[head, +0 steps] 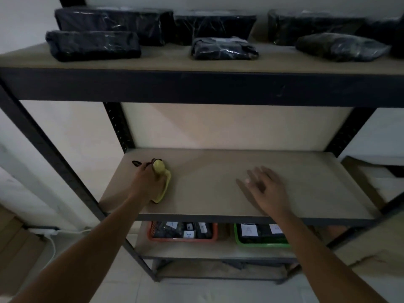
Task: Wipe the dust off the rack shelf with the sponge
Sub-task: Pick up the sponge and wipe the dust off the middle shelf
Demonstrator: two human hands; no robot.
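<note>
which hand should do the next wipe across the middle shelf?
Left. The left hand already presses the yellow sponge onto the middle shelf near its left end, with bare board stretching to the right. The right hand is open and empty over the shelf.

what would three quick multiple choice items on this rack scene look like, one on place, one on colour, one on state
1. Where on the middle shelf is the sponge?
A. left end
B. right end
C. centre

2. What colour is the basket on the lower shelf below the sponge?
A. blue
B. orange-red
C. white

3. What is the right hand doing?
A. gripping the sponge
B. lifting a wrapped package
C. open, holding nothing

Answers:
1 A, the left hand has its grip on the sponge near the left post.
2 B, the green basket sits further right.
3 C, its fingers are spread over bare shelf.
</note>
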